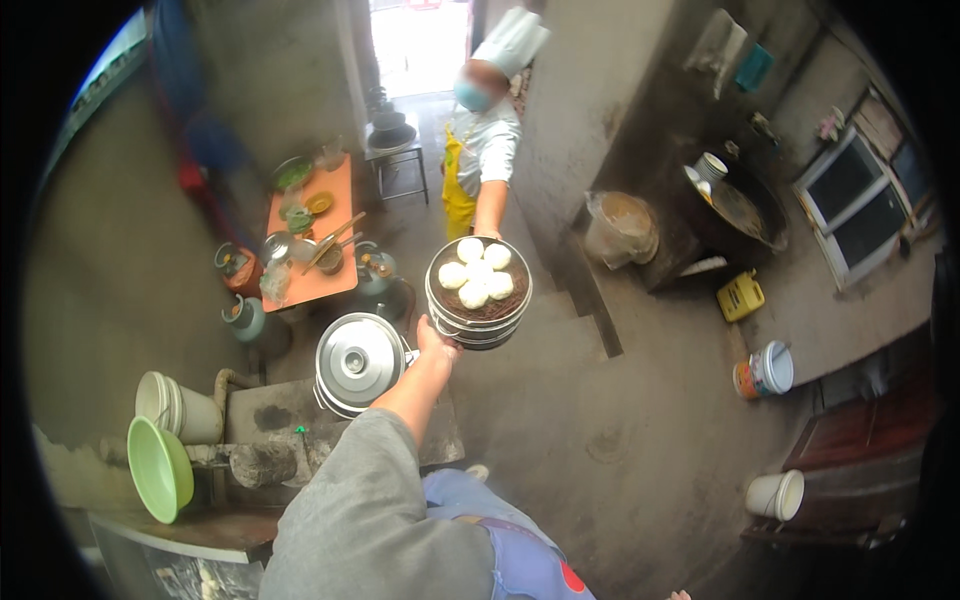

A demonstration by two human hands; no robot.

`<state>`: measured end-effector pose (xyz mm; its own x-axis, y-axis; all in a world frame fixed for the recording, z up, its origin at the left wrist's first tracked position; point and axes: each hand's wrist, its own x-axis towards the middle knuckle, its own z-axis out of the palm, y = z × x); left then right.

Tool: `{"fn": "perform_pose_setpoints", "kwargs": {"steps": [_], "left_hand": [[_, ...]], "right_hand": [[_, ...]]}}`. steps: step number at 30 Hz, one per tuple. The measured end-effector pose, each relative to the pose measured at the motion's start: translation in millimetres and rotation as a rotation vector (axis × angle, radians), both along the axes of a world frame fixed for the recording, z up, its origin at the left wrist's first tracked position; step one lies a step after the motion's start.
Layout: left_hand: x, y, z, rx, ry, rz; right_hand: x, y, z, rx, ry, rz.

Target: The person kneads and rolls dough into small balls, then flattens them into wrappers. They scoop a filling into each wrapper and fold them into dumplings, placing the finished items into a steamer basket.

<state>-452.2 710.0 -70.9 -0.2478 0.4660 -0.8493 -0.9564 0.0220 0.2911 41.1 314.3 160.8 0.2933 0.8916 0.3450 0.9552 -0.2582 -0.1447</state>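
My left hand [439,340] reaches forward and grips the near side of a metal steamer pot [480,330], by its side handle as far as I can tell. Several white buns [475,271] lie grouped on the dark woven-looking layer at its top. A person in a white chef's hat, face mask and yellow apron [458,187] has one hand at the pot's far side. Of my right hand [679,595] only fingertips show at the bottom edge; what it does is hidden. Left of my forearm stands a lidded aluminum pot [358,360].
An orange table [330,277] with bowls and greens stands at the left, gas cylinders [255,326] beside it. Concrete steps [577,337] lie beyond the pot. At right are a large wok [750,202], a yellow jug [741,297] and buckets [776,495]. A green basin [159,469] sits lower left.
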Motion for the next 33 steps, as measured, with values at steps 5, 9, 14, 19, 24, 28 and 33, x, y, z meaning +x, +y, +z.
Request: {"fn": "perform_pose_setpoints", "kwargs": {"steps": [5,9,14,19,24,28,33], "left_hand": [[-5.0,39.4,-10.1,0.082,-0.048,0.071],[-5.4,80.3,-8.0,0.096,-0.080,0.168],[-12.3,125.6,7.5,0.332,-0.041,0.408],[-35.1,179.4,31.6,0.069,-0.048,0.448],[-49.5,221.3,36.1,0.147,0.137,0.529],[-1.7,160.1,-6.2,0.196,0.226,0.294],[100.4,-8.5,-52.6,-0.079,0.275,-0.140]], "right_hand": [[15.3,107.9,-7.7,0.015,0.067,0.197],[36.1,192.0,-25.4,0.006,0.073,0.388],[62.7,305.4,-53.0,-0.060,0.073,0.573],[89.4,423.6,-67.2,-0.128,0.079,0.730],[93.2,510.2,-82.5,-0.152,0.116,0.885],[66.0,565.9,-112.7,-0.202,0.299,0.927],[-3.0,617.1,-142.0,-0.302,0.310,1.189]]}}
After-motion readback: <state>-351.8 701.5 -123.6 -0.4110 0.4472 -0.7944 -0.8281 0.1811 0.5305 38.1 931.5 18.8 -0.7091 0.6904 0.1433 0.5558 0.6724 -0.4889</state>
